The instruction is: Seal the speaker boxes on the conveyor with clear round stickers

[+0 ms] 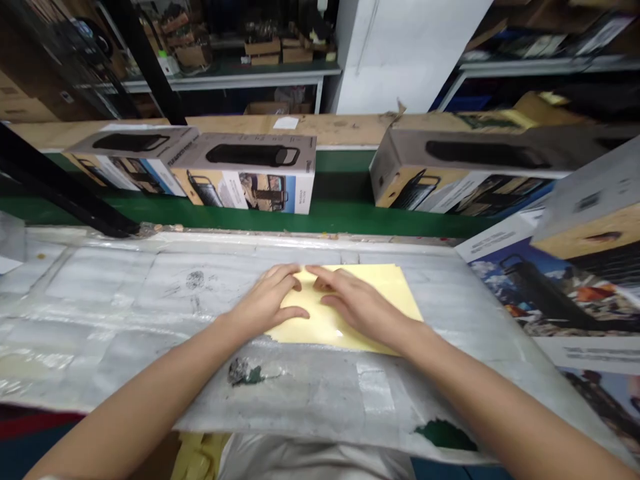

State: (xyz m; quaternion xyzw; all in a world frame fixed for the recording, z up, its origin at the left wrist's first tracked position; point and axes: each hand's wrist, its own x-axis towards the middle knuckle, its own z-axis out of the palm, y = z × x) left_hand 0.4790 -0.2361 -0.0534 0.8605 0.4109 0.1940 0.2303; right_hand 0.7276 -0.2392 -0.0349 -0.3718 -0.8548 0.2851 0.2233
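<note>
A pale yellow glossy sheet (385,293) lies flat on the taped grey work surface (125,300) in front of me. My left hand (267,300) rests on the sheet's left part, fingers stretched forward and lying flat, thumb spread. My right hand (355,300) lies flat on the middle of the sheet, fingers extended toward the left hand. The fingertips of both hands nearly meet near the sheet's far edge. Neither hand grips anything.
Printed product boxes (250,173) lie on a green conveyor belt (340,217) beyond the work surface, more (470,170) to the right. Further boxes (575,267) are stacked at the right edge. Shelves with cartons (260,50) stand behind.
</note>
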